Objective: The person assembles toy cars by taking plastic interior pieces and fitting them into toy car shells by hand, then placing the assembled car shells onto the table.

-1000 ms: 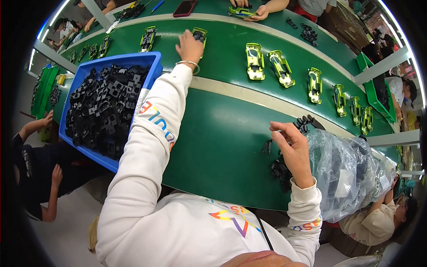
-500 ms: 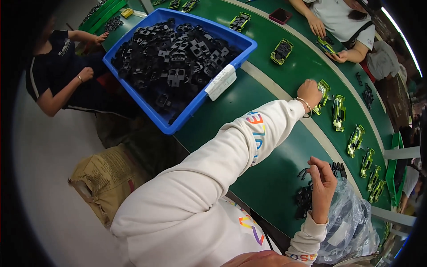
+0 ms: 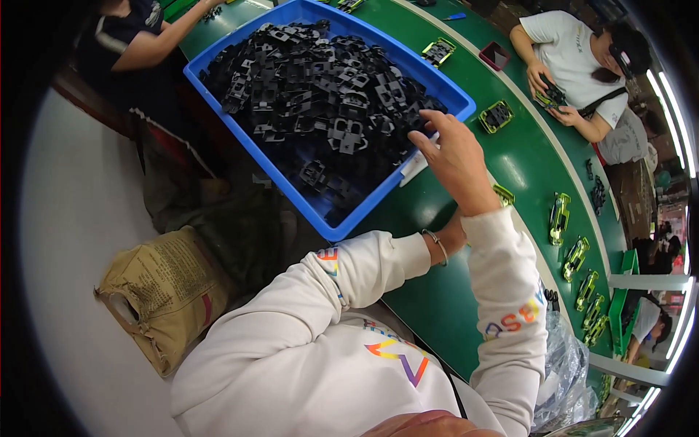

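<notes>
My right hand (image 3: 460,162) is over the near right corner of a blue bin (image 3: 331,231), thumb and fingers apart with nothing between them. Black plastic toy-car chassis parts (image 3: 313,95) heap inside the bin. Lower down, my left hand (image 3: 456,234) passes behind my right wrist, so its fingers are hidden. A bright green toy car body (image 3: 504,195) shows just past that wrist, in line with my left hand, and appears held by it. Further right, several more green car bodies (image 3: 559,218) lie in a row along the green table (image 3: 429,291).
Green-and-black cars (image 3: 496,116) stand beyond the bin. Across the table a person (image 3: 575,58) handles another car; someone else (image 3: 135,44) works at the left. A clear plastic bag (image 3: 564,364) lies by my right forearm. A brown sack (image 3: 160,291) stands on the floor.
My left hand has drawn back toward me from the row, and the car body there has come with it. My right hand has gone from beside the plastic bag up to the bin. The view has shifted.
</notes>
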### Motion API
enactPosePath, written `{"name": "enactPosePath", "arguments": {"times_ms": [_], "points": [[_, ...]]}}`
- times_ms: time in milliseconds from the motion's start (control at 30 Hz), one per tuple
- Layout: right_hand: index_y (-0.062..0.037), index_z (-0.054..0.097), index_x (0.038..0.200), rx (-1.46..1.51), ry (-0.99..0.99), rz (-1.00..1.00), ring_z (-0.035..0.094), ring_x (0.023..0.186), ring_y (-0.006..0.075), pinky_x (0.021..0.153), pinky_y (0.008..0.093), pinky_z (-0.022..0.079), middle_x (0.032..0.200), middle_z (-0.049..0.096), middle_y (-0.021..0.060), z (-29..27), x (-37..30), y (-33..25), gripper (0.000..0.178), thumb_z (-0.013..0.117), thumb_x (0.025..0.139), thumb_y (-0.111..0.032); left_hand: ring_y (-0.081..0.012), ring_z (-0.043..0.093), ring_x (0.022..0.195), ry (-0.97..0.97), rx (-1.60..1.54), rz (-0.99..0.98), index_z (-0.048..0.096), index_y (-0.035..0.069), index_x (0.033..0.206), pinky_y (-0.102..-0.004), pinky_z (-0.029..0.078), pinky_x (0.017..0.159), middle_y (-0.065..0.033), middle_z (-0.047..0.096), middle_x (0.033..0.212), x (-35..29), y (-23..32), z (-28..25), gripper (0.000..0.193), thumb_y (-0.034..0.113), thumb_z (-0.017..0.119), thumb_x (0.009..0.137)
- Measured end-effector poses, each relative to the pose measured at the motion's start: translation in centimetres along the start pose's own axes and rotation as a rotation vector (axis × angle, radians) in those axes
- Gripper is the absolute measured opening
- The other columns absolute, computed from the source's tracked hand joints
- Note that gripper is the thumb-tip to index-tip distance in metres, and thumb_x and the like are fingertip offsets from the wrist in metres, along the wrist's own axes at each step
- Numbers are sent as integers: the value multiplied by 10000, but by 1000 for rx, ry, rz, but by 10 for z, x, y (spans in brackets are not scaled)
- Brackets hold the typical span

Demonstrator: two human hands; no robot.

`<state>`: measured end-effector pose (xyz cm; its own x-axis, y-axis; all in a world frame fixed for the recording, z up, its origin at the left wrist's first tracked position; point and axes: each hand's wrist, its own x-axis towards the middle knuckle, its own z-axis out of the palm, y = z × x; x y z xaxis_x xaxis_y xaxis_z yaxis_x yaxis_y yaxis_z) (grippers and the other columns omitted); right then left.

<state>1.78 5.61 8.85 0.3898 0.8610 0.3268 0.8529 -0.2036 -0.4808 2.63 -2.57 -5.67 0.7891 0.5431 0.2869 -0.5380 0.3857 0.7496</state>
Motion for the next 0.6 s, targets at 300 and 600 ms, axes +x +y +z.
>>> {"name": "enactPosePath", "arguments": {"times_ms": [300,600], "points": [[-121,600,1254,142,-228,193,572,853,113,839,264,468,932,583,21,19,33,-8,408,663,852,-158,-147,570,1081,-118,360,164,530,56,1215,-307,484,882,-77,596,1174,-29,36,-19,318,261,570,975],[-40,534,1265,992,254,382,525,1153,141,1004,297,408,1227,569,61,-66,-91,27,426,631,851,-58,-182,567,896,295,48,-435,468,-6,1274,-328,488,792,-111,587,1062,-8,46,-22,415,110,583,892]]}}
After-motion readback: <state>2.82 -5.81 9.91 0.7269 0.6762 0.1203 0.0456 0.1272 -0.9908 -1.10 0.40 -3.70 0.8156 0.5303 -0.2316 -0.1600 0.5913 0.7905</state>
